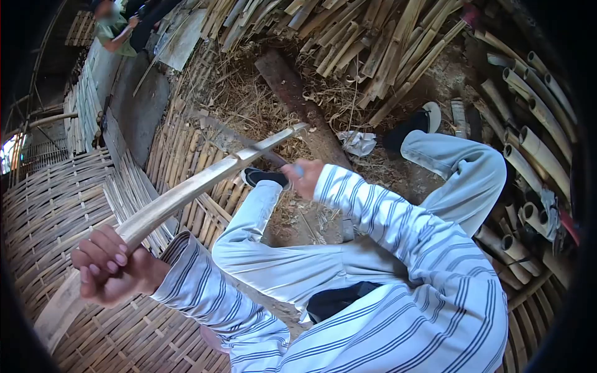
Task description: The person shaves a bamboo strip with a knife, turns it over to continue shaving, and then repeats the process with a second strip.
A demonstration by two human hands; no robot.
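Note:
My left hand is wrapped round a long, pale split bamboo strip near its lower end. The strip slants up and away to the right, its far tip close over a dark wooden plank on the ground. My right hand is closed on the handle of a knife, whose long blade points to the upper left. Blade and strip cross in this view, where the strip's surface shows a notch or raised sliver. Motion smears the blade, and my right fingers hide most of the handle.
Split bamboo pieces are heaped at the back, with shavings scattered below. Bamboo tubes lie on the right. Woven bamboo matting covers the left. A crumpled wrapper lies near my foot. Another person is at upper left.

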